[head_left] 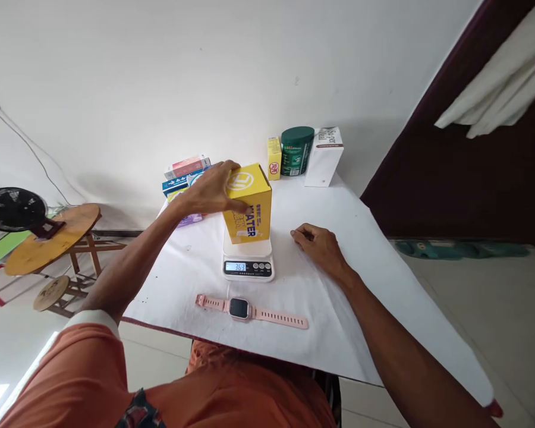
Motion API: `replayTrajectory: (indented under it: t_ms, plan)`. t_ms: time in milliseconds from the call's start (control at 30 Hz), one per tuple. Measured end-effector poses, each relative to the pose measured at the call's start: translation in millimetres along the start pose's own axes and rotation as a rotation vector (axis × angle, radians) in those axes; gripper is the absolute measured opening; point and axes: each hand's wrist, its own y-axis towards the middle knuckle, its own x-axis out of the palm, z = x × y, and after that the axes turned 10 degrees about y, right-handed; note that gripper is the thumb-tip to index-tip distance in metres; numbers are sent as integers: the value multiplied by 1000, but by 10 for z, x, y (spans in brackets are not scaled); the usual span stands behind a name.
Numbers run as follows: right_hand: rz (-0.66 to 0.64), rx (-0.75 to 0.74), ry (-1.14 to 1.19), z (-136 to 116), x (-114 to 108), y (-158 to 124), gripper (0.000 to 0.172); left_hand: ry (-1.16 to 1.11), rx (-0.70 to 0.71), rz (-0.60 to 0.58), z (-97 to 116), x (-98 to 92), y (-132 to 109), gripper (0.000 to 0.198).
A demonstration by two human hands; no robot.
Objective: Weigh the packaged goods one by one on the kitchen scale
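A yellow box (pixel 249 208) with blue lettering stands upright on a small white kitchen scale (pixel 248 264); the display shows digits. My left hand (pixel 211 189) grips the box from its left side, fingers over the top edge. My right hand (pixel 318 245) rests palm down on the white table cover (pixel 365 238), to the right of the scale, fingers loosely curled and holding nothing. A pink smartwatch (pixel 249 310) lies flat near the table's front edge, strap stretched out.
At the back of the table stand a small yellow carton (pixel 274 157), a green tin (pixel 296 151) and a white box (pixel 324 156). Several small boxes (pixel 185 172) are stacked behind my left hand. A round wooden stool (pixel 49 238) with a fan (pixel 11 209) stands at left.
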Motion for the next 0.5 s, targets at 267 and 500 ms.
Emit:
replayTrajectory:
  t_ms: [267, 500]
  plan:
    - [1, 49, -25, -50, -6, -6, 32, -7, 30, -79, -148, 183, -108, 85]
    - [-20, 65, -25, -46, -20, -31, 31, -21, 10, -167, -243, 151, -129, 101]
